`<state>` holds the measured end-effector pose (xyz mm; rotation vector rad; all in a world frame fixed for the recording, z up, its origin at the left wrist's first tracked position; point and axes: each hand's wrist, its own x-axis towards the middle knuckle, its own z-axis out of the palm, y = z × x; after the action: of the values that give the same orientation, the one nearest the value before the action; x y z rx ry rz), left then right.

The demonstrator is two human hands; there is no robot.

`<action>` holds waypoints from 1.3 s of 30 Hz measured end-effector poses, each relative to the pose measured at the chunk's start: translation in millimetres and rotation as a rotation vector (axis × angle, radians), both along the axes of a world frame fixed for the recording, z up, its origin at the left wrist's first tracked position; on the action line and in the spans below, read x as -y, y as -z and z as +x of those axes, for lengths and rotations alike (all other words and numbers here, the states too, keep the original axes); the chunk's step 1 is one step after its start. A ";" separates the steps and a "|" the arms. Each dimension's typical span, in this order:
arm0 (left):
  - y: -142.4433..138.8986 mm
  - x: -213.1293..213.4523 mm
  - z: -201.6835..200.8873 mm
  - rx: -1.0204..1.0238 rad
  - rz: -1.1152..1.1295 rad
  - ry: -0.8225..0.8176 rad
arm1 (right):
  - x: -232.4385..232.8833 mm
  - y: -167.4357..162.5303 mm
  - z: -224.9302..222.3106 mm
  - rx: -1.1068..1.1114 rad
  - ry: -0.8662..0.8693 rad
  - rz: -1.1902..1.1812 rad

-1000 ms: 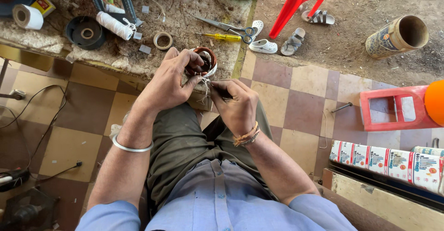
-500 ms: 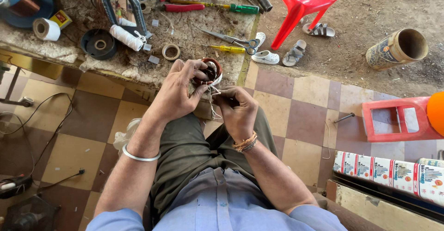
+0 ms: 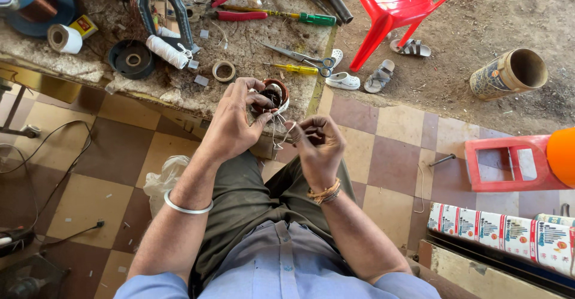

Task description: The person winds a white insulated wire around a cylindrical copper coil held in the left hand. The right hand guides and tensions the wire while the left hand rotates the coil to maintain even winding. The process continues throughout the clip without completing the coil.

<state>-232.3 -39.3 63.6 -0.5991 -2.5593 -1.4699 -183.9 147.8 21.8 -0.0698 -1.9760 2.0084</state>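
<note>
i'm holding the small round motor coil [image 3: 272, 97] up in front of me, just over the edge of the table [image 3: 251, 47], above my lap. my left hand [image 3: 235, 122] is wrapping around it, fingers closed on its rim, thumb pressing the near side. it's looking compact and probably a bit heavy for its size, stiff at the core, so i'm judging the rim is the place to grip, not the windings inside, which seem delicate. thin pale wire leads [image 3: 278, 132] are dangling down from it, soft and springy, easy to kink i'd say. my right hand [image 3: 317, 146] is sitting just beside and lower, fingers curled and pinching one of those leads; whether there's a small tool in there too, i can't tell. both wrists are bending inward, elbows tucked by my knees, forearms angling up toward the coil. scissors [image 3: 302, 59] and a yellow screwdriver [image 3: 293, 68] are lying on the table just beyond, and a tape roll [image 3: 224, 70] near them.
</note>
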 end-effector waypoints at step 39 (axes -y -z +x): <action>0.4 -2.3 5.1 -0.063 -0.030 0.028 | -118.9 -96.6 101.7 -1.037 -1.170 -1.184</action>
<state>-227.2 -36.9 63.2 -0.6777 -2.5388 -1.4004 -82.3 266.7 118.4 1.7159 0.0807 2.5517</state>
